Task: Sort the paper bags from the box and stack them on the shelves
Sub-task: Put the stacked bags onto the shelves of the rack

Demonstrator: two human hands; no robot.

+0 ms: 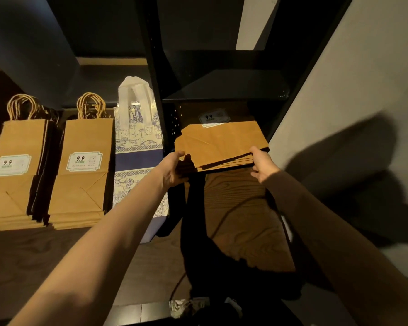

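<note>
Honestly, with the left hand (173, 169) and right hand (263, 164) only pinching the near corners of the flat paper bags (222, 144), the far end could sag and fan apart.

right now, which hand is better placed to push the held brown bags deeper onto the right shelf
Probably the right hand: it grips the brown bag stack at the near right corner, in line with the shelf opening. The left hand holds the left edge beside the black upright.
</note>
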